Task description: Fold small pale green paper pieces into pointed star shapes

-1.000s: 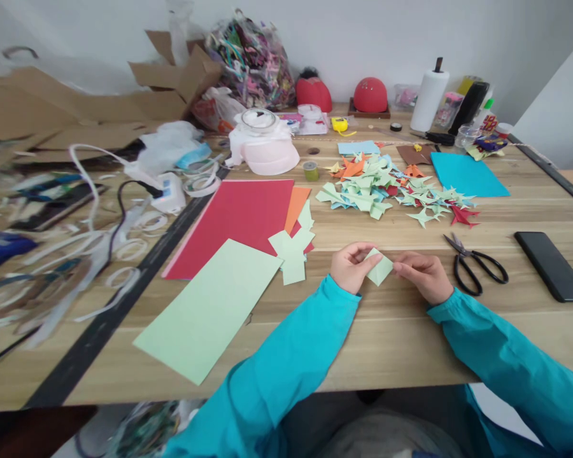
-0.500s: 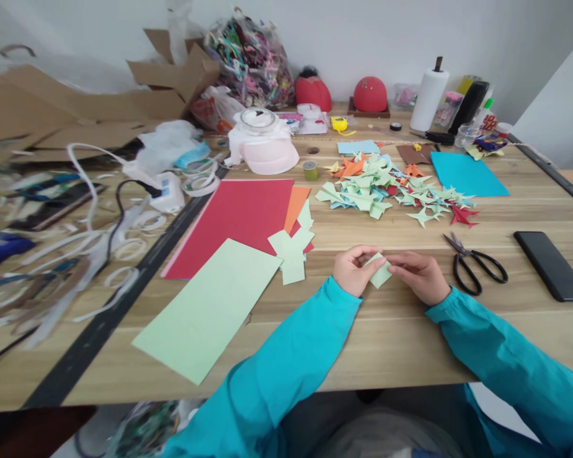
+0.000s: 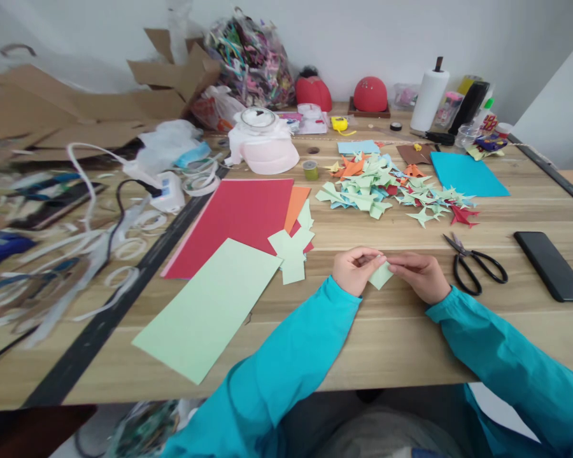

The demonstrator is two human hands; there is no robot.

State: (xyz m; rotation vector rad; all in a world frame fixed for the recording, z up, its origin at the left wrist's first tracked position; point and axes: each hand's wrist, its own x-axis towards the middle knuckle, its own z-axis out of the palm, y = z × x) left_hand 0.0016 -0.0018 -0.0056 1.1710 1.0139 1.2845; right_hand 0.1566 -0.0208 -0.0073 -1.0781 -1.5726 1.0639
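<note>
Between my two hands is a small piece of pale green paper (image 3: 381, 276), partly covered by the fingers, one corner pointing down toward me. My left hand (image 3: 356, 270) pinches its left side with thumb and fingers. From the right, my right hand (image 3: 423, 275) grips the other edge between thumb and forefinger. Several cut green paper pieces (image 3: 293, 257) lie to the left, beside a large pale green sheet (image 3: 210, 312). Beyond the hands rests a heap of folded paper shapes (image 3: 370, 184), mostly green with some orange, red and blue.
Black-handled scissors (image 3: 477, 264) and a black phone (image 3: 551, 264) lie to the right. Red sheets (image 3: 239, 219) are at left, a blue sheet (image 3: 470, 173) at back right. A green thread spool (image 3: 310, 169) stands beyond. Cables and white strips (image 3: 119, 254) clutter the far left.
The small green paper has tilted slightly between my fingers, and my left thumb has moved up a little along its top edge. Everything else stays in place.
</note>
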